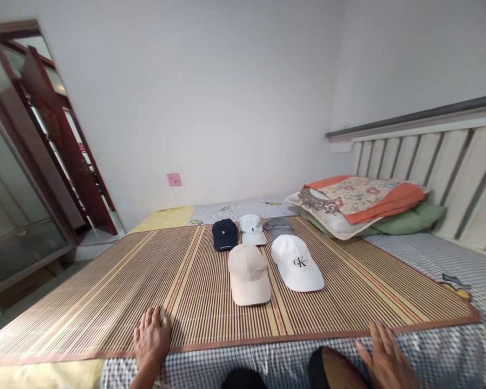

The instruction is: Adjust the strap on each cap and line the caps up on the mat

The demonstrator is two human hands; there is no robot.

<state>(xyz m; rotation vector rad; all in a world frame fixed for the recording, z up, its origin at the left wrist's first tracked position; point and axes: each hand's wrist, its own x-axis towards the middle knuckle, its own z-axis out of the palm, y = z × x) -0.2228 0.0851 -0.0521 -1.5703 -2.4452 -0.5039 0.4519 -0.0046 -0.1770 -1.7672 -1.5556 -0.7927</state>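
My left hand [152,336] lies flat on the striped bamboo mat [117,286], near its front edge, holding nothing. My right hand [390,356] rests at the front edge of the bed, fingertips on the mat's brown border, fingers stretched out. Between and beyond the hands sit several caps. Closest is a beige baseball cap [249,274], its brim toward me. To its right is a white cap [295,263] with black letters. Behind them are a black cap [224,235], a pale blue cap [251,229] and a flattened grey cap [278,227]. Neither hand touches a cap.
Stacked pillows [364,197] lie at the back right beside a slatted headboard [437,167]. A checked sheet [425,254] shows around the mat. A pink switch plate [174,179] is on the wall. A doorway [65,140] stands at the left. My knees show at the bottom.
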